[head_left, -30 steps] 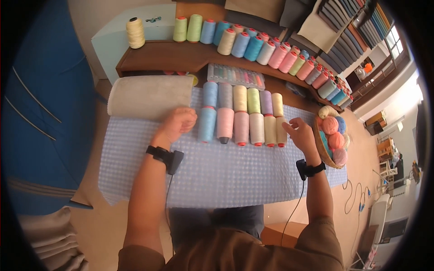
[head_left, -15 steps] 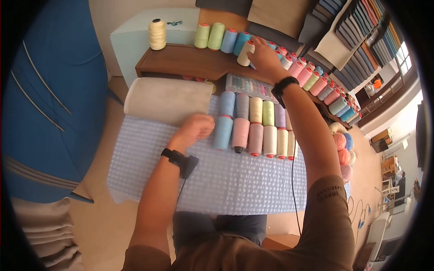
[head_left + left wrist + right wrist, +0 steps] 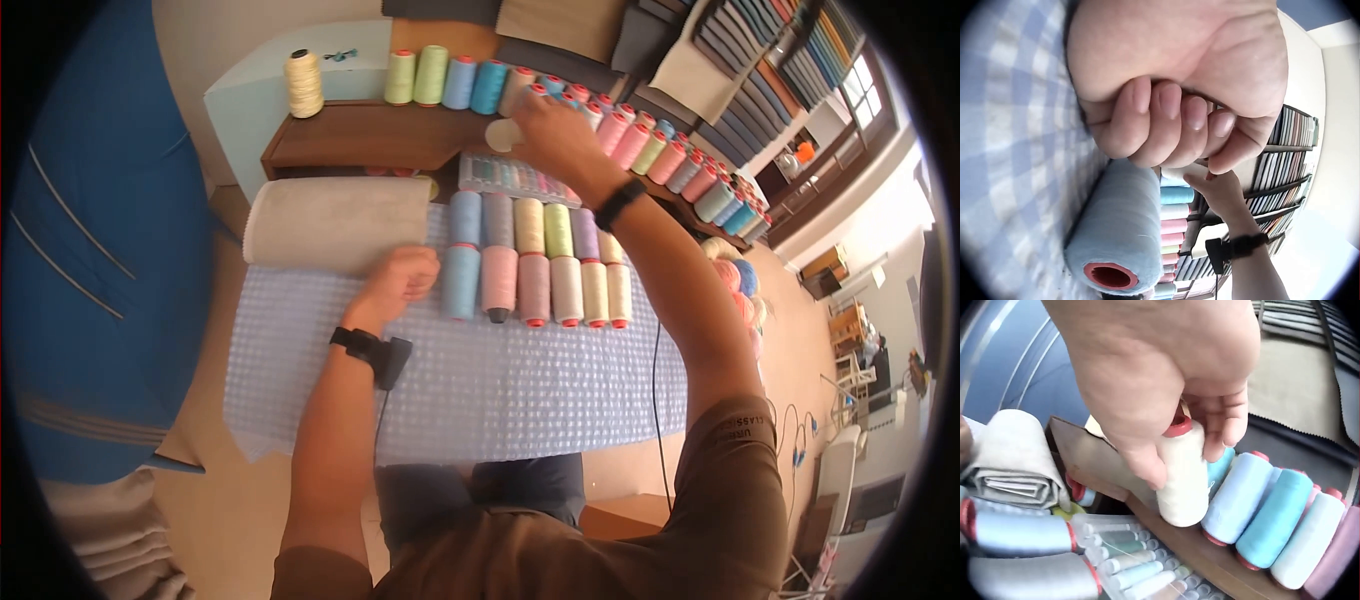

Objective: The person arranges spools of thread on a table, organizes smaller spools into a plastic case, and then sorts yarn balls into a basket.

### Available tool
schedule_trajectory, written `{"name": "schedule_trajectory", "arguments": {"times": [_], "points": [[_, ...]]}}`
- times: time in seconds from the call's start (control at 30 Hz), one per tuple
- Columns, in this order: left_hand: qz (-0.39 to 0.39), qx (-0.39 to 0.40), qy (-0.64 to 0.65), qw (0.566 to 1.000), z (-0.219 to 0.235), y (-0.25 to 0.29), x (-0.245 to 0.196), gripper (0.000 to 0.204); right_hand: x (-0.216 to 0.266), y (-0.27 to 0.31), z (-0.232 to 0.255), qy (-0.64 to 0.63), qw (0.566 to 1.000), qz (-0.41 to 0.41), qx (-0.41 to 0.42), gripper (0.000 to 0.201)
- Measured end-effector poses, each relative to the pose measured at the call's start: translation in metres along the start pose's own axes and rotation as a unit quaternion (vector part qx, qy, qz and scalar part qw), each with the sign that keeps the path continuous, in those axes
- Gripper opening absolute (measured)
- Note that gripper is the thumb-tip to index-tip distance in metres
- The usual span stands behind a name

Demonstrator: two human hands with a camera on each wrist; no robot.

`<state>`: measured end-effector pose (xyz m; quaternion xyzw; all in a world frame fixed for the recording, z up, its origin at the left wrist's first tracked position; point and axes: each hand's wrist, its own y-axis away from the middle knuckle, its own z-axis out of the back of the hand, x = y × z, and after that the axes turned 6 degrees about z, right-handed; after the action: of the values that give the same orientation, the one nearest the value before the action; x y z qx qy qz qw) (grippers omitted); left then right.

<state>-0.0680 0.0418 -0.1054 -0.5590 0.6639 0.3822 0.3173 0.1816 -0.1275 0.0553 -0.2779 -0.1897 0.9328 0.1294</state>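
Observation:
My right hand (image 3: 555, 135) is over the brown shelf and grips a cream thread spool (image 3: 1183, 481) near its red top, between thumb and fingers. In the head view the spool tilts, its pale base turned to the left. My left hand (image 3: 405, 275) rests on the checked cloth (image 3: 330, 370), its fingers (image 3: 1171, 125) curled into the palm with nothing in them. Right beside it lies a light blue spool (image 3: 461, 280), the left end of the front of two rows of lying spools. Its red core shows in the left wrist view.
Many coloured spools line the curved brown shelf (image 3: 350, 135). A clear box of small thread reels (image 3: 515, 178) sits between shelf and rows. Folded grey-beige fabric (image 3: 335, 222) lies at the left. A basket of yarn balls (image 3: 745, 275) is at the right, partly behind my right arm.
My right hand went from the right end of the rows up to the shelf and took hold of the cream spool, which has since tilted out of its upright place. My left hand stays put.

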Motion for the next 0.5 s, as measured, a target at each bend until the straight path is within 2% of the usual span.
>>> {"name": "schedule_trajectory", "arguments": {"times": [0.07,0.13,0.17,0.2,0.27,0.37,0.5], "points": [[-0.002,0.008,0.004,1.000,0.004,-0.003,0.003,0.031,-0.002,0.047,0.062,-0.069,0.994,-0.054,-0.059,0.045],[-0.003,0.014,0.004,1.000,0.004,-0.003,0.003,0.033,-0.025,0.103,0.083,-0.043,0.983,-0.139,-0.115,0.044],[-0.004,0.010,0.002,1.000,0.002,-0.003,0.003,0.036,-0.032,0.132,0.085,-0.109,0.960,-0.253,-0.046,0.039],[-0.007,0.016,-0.002,1.000,0.001,-0.003,0.002,0.036,-0.043,0.164,0.078,-0.172,0.915,-0.364,0.022,0.035],[-0.011,0.027,-0.011,1.000,0.001,-0.004,0.002,0.036,-0.072,0.237,0.033,-0.274,0.856,-0.432,0.076,0.038],[-0.014,0.015,-0.018,1.000,0.001,-0.004,0.003,0.036,-0.069,0.291,-0.002,-0.444,0.709,-0.539,0.097,0.042],[-0.008,0.013,-0.021,1.000,0.001,-0.004,0.002,0.037,-0.061,0.299,-0.031,-0.419,0.726,-0.528,0.135,0.042]]}}
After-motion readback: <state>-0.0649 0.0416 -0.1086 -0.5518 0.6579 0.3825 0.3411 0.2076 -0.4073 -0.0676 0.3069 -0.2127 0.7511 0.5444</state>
